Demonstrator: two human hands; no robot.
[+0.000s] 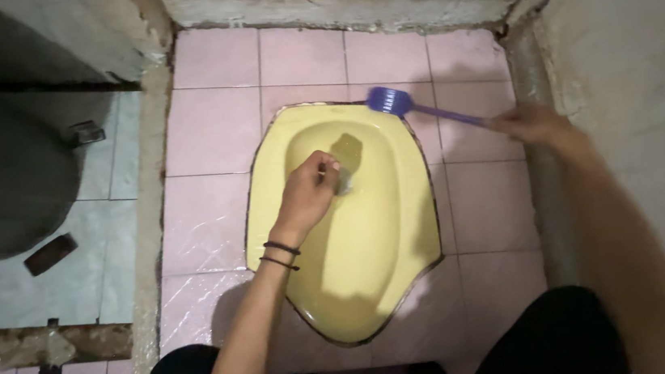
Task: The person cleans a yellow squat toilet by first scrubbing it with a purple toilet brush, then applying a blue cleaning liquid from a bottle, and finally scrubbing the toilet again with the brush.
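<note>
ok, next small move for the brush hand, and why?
Probably draw the blue brush down into the yellow squat pan: the right hand holds its handle with the head resting up on the pan's far rim, while the left hand is already over the bowl, pinching something small.

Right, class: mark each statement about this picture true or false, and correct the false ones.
1. The right hand holds a blue brush. True.
2. The squat pan is white. False: it is yellow.
3. The left hand is over the pan. True.
4. The floor tiles around the pan are green. False: they are pink.
5. The left wrist is bare. False: it wears dark bands.
</note>
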